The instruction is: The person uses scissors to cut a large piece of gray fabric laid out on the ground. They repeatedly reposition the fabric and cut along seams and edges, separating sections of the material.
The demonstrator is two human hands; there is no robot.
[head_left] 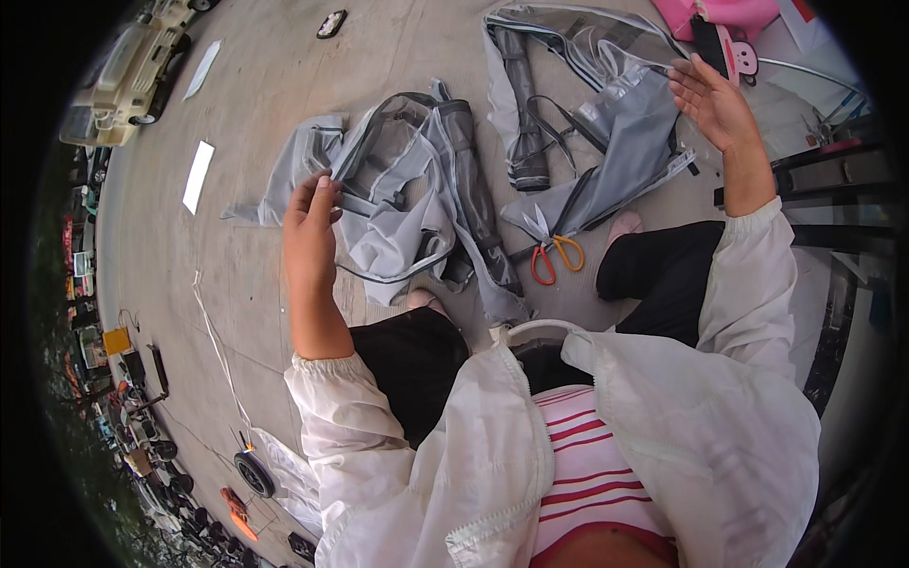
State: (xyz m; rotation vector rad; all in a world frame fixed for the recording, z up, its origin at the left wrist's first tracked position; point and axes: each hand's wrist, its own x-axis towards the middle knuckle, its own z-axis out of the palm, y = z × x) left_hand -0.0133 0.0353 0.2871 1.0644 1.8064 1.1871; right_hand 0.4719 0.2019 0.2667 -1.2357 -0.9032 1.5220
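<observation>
My left hand (312, 208) is raised at the left edge of a crumpled grey fabric cover (398, 232) with dark see-through panels and pale edging. Its fingers are loosely bent, with the thumb apart and nothing visible in them; whether they touch the fabric I cannot tell. My right hand (712, 102) is held up open, palm turned inward, beside a second grey cover (620, 118) with a clear panel and a dark strap. Scissors (547, 248) with one red and one orange handle lie with blades parted, at the lower edge of that second cover, between my feet.
A pink bag (729, 17) with a monkey face sits at the top right, near black metal bars (824, 170). White strips (198, 177) and a cord (216, 331) lie on the concrete floor (256, 123). A beige vehicle (128, 71) and a wheel (254, 473) are leftward.
</observation>
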